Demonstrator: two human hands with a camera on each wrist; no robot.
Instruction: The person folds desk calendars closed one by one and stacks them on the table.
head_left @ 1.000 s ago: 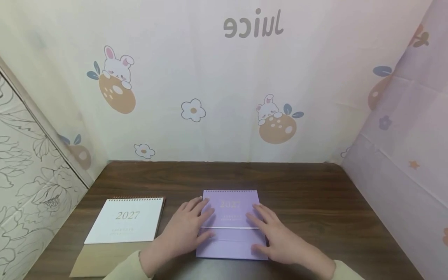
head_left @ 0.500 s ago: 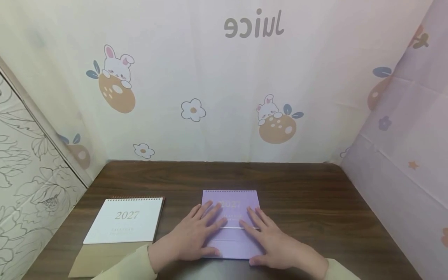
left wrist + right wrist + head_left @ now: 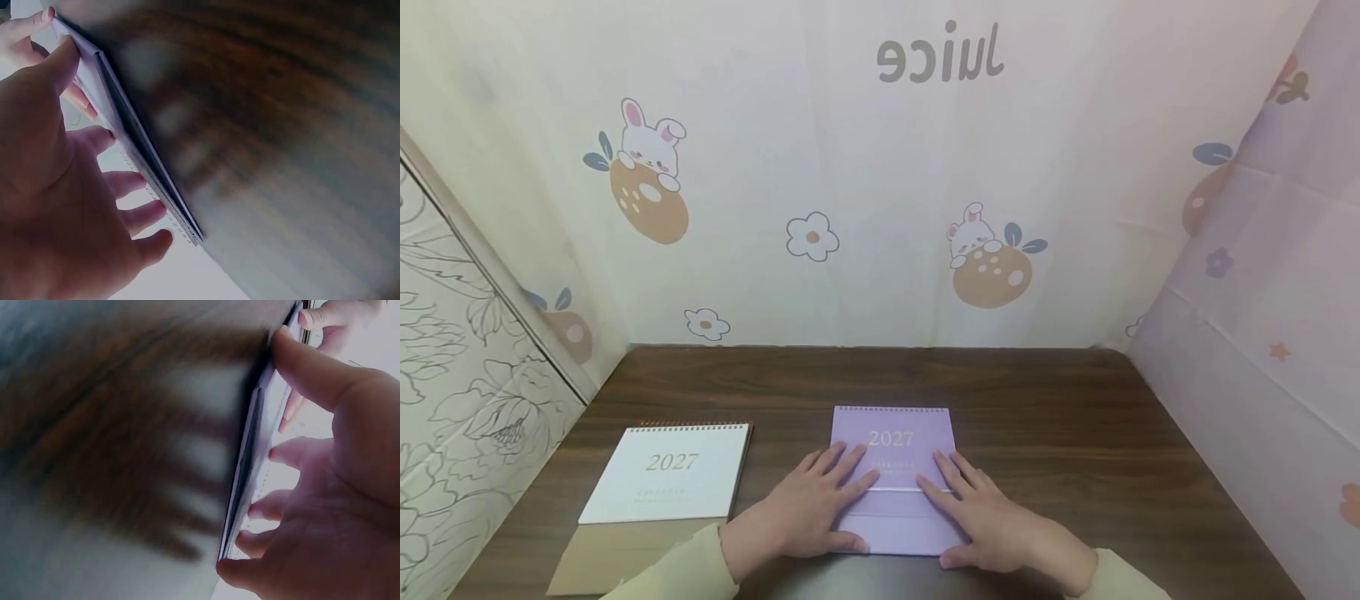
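Observation:
A purple desk calendar [image 3: 891,425] marked 2027 lies folded low on the table, its spiral edge away from me. Over its left side my left hand [image 3: 808,504] is spread, fingertips on the cover and thumb by the near edge. The right hand [image 3: 988,517] mirrors it on the right side, fingers spread and thumb at the near right corner. Both wrist views show the calendar [image 3: 119,119] edge-on, with a narrow dark gap between its layers. In the right wrist view the fingertips of the right hand [image 3: 312,506] touch its upper face.
A white 2027 desk calendar [image 3: 662,467] with a tan base [image 3: 625,554] lies to the left, close to the left sleeve. The dark wood table [image 3: 1037,400] reaches back to a printed curtain [image 3: 880,167], and side curtains flank it.
Both hands have moved inward over the purple calendar from its side edges. In the last half second the left hand's fingers have drawn back slightly. The calendars have hardly shifted.

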